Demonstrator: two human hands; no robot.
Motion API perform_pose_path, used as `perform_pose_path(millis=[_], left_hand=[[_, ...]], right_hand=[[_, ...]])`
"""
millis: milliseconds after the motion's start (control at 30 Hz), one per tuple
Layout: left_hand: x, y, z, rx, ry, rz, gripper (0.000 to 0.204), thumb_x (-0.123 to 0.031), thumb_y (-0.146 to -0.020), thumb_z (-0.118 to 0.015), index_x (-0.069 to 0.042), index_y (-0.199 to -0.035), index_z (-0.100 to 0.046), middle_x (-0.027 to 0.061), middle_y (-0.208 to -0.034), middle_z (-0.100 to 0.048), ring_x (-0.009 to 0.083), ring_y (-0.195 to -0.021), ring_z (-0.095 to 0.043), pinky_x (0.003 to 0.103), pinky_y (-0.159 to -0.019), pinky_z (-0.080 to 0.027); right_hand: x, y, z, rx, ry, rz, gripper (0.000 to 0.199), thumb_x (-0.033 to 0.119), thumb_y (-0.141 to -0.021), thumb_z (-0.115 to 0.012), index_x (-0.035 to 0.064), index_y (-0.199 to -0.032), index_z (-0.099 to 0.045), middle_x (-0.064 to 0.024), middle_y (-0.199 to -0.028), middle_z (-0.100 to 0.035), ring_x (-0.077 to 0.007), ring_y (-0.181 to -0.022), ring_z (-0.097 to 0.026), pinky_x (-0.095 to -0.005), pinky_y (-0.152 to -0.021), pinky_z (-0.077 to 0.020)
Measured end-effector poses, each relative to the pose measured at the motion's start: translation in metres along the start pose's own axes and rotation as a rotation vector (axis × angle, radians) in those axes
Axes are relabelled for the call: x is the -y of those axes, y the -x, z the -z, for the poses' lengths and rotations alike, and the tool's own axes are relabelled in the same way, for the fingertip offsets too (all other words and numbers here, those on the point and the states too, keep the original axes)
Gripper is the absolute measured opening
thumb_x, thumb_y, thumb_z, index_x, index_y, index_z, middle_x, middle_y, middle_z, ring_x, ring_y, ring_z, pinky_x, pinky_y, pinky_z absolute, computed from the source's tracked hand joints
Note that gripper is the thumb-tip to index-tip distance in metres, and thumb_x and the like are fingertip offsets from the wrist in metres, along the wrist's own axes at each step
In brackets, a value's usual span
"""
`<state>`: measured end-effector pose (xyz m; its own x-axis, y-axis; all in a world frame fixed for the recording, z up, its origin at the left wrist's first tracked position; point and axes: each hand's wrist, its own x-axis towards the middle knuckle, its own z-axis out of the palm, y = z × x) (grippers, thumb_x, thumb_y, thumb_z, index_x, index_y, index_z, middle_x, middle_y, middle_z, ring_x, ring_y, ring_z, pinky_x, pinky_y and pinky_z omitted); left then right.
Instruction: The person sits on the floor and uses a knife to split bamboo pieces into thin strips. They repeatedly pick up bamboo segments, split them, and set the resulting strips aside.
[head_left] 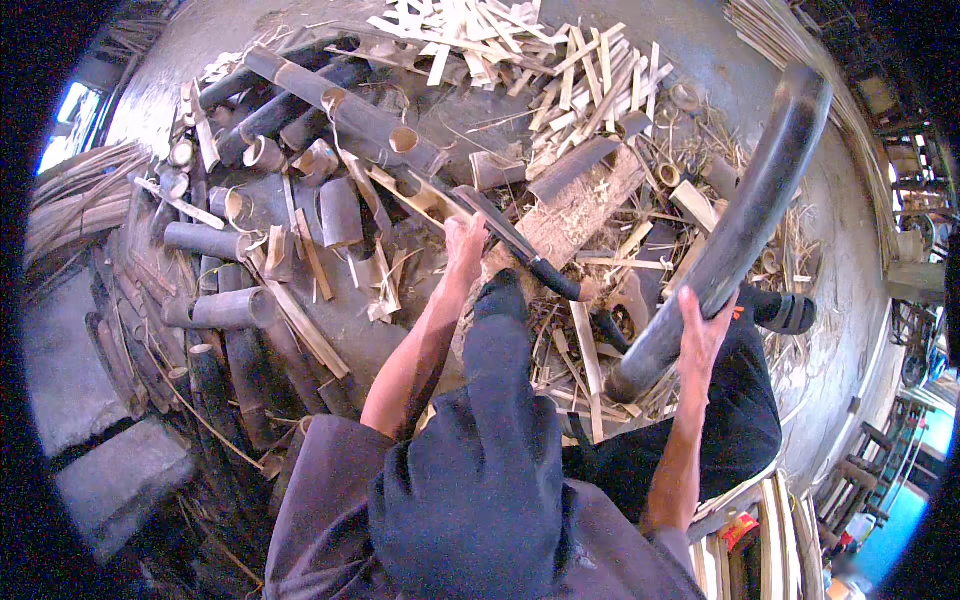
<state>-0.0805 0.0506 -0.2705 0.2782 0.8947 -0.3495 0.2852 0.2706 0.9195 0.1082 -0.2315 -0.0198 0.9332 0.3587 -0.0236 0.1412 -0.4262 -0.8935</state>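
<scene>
Bambooculm (pixel 735 215), dark and long, slants up and away over the chopping block (pixel 575 215), your right hand (pixel 700 325) fingers wrapped round its lower end, your left hand (pixel 465 245) nearer the block, fingers curled by the cleaver (pixel 515 240).

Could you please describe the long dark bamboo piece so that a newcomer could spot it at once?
Start at the wooden chopping block amid the bamboo litter, then look right. The long dark bamboo piece slants up from the right hand gripping its lower end. Unlike the short cut tubes lying around, it is held off the floor.
</scene>
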Motion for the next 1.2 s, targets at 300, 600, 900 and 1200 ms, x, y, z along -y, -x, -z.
perform_pose_path(millis=[300,600,900,1200], left_hand=[[-0.016,0.010,-0.026,0.038,0.181,0.369,0.050,-0.022,-0.081,-0.071,0.004,-0.113,-0.043,0.0174,-0.102,-0.053,0.0226,-0.084,-0.054,0.041,-0.067,-0.047],[-0.037,0.003,-0.058,-0.036,-0.129,0.460,0.045,-0.023,-0.078,-0.074,-0.003,-0.109,-0.048,0.0109,-0.093,-0.055,0.0222,-0.071,-0.056,0.039,-0.054,-0.046],[-0.026,0.011,-0.087,-0.142,0.049,0.206,0.038,-0.018,-0.070,-0.074,-0.004,-0.100,-0.055,0.0124,-0.093,-0.062,0.0221,-0.072,-0.062,0.038,-0.053,-0.050],[-0.147,0.039,-0.023,0.128,0.163,0.000,0.017,-0.008,-0.081,-0.072,0.000,-0.091,-0.061,0.0043,-0.075,-0.060,0.0094,-0.061,-0.054,0.028,-0.049,-0.042]], right_hand=[[-0.036,0.048,-0.003,-0.029,-0.151,-0.338,0.086,0.024,-0.080,-0.074,-0.0029,-0.144,-0.025,-0.0167,-0.129,-0.049,-0.0270,-0.112,-0.051,-0.0374,-0.098,-0.0402],[-0.052,0.036,0.004,-0.009,-0.315,-0.264,0.085,0.020,-0.078,-0.077,0.0016,-0.143,-0.026,-0.0107,-0.113,-0.055,-0.0185,-0.092,-0.056,-0.0318,-0.079,-0.0485],[-0.044,0.040,0.009,0.064,-0.239,-0.221,0.081,0.019,-0.076,-0.076,-0.0004,-0.140,-0.031,-0.0141,-0.113,-0.059,-0.0226,-0.095,-0.061,-0.0359,-0.085,-0.0503],[-0.035,0.044,-0.002,0.092,-0.213,-0.179,0.084,0.021,-0.075,-0.077,-0.0018,-0.141,-0.029,-0.0136,-0.115,-0.057,-0.0214,-0.097,-0.058,-0.0341,-0.085,-0.0490]])
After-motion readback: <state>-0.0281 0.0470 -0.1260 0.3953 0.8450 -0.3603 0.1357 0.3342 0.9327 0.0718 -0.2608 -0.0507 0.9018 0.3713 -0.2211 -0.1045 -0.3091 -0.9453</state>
